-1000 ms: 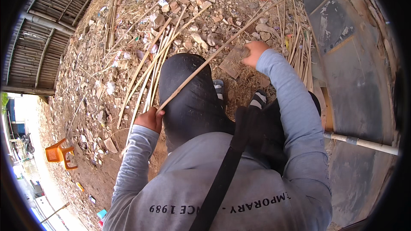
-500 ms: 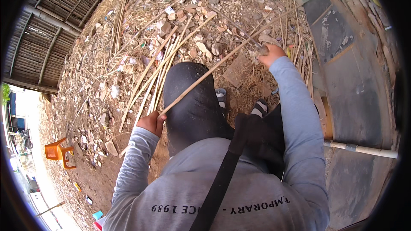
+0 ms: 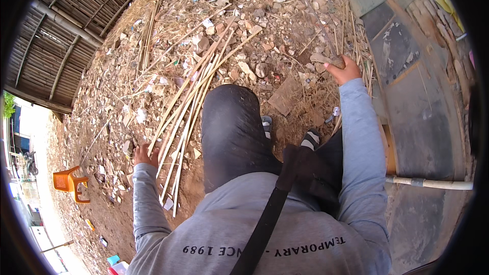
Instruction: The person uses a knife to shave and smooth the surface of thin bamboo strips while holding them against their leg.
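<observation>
My left hand [image 3: 146,157] is low at the left, its fingers apart and holding nothing I can see. It is beside the near part of a loose pile of long, thin split bamboo strips [image 3: 192,97], which lies to the left of my bent knee. Out to the right, my right hand [image 3: 348,71] is closed on a long, thin-bladed knife [image 3: 322,26]. The blade points away from me and is faint with blur; its handle is mostly hidden in my fist. A brown stone [image 3: 320,58] shows just beside that hand.
Rubble and dry straw cover the ground. More strips [image 3: 351,30] lie at the right beside dark sheets [image 3: 407,107]. A flat brick slab [image 3: 286,95] is before my feet. An orange plastic chair [image 3: 66,179] stands left, below a bamboo-slat structure [image 3: 48,46].
The long strip that spanned from my left hand across my knee now lies among the pile. My left hand has opened and moved left; my right hand has moved right with the knife.
</observation>
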Demonstrator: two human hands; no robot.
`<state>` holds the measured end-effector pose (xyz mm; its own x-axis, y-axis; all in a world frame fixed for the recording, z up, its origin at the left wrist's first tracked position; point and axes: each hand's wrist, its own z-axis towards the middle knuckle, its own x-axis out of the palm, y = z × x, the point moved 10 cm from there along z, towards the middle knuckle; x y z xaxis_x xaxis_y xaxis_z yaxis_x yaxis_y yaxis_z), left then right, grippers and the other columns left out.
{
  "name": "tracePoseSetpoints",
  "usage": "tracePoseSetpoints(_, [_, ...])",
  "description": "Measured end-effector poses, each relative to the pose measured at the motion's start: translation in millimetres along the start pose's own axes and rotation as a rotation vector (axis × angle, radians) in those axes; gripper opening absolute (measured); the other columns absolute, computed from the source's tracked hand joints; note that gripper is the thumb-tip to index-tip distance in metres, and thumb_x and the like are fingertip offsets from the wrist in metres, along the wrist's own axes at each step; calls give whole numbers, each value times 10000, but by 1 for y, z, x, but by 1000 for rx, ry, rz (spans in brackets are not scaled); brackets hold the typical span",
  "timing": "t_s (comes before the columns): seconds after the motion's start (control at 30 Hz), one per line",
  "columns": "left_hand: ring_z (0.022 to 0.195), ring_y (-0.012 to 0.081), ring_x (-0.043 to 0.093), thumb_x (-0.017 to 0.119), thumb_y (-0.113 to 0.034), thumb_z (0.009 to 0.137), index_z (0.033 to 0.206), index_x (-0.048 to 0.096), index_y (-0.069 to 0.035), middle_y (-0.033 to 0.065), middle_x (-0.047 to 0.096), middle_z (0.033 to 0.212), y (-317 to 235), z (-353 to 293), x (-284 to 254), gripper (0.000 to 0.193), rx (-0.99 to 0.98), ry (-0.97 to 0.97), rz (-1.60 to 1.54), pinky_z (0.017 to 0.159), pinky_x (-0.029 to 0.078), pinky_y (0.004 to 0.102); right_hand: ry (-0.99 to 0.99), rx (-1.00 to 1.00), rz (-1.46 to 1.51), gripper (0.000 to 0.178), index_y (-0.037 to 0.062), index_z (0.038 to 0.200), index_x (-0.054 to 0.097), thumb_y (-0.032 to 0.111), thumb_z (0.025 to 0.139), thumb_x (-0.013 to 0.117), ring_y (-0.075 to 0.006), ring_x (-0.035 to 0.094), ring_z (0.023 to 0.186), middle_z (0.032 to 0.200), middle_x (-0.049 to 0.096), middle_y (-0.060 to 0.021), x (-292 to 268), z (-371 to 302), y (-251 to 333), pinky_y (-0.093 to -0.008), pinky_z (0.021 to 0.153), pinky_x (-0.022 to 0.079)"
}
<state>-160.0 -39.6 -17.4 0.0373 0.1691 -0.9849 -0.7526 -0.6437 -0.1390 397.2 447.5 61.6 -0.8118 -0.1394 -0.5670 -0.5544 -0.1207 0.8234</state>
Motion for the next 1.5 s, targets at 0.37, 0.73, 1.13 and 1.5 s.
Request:
tracePoseSetpoints(0.37, [508, 233, 585, 569, -316, 913, 1031, 552, 8, 145, 613, 782, 115, -151, 269, 345, -836, 641, -829, 389, 492, 326, -94, 72, -210, 602, -36, 1149, 593, 268, 669, 793, -231, 647, 909, 980, 670, -168, -135, -30, -111, -322, 845, 482])
tracePoseSetpoints(0.73, [465, 208, 446, 482, -502, 909, 966, 555, -134, 51, 491, 636, 66, -185, 290, 379, -1193, 1269, -725, 439, 418, 395, -206, 584, -400, 487, 74, 1131, 622, 456, 832, 588, -337, 598, 1087, 1121, 637, -193, -106, -274, -467, -405, 904, 467])
tracePoseSetpoints(1.13, [569, 201, 633, 488, -447, 946, 1076, 564, -85, 70, 636, 800, -62, -65, 228, 392, -392, 797, -653, 442, 494, 359, -41, 801, -402, 361, 68, 1070, 630, 359, 866, 563, -369, 609, 1021, 1055, 655, -183, -53, -359, -543, -421, 860, 481])
tracePoseSetpoints(1.5, [492, 238, 543, 420, -512, 947, 1019, 546, -105, 85, 543, 685, 9, -162, 227, 432, -799, 943, -491, 455, 439, 414, -70, 853, -394, 525, 42, 1052, 623, 429, 713, 727, -377, 614, 999, 1046, 653, -197, -54, -388, -461, -417, 848, 491])
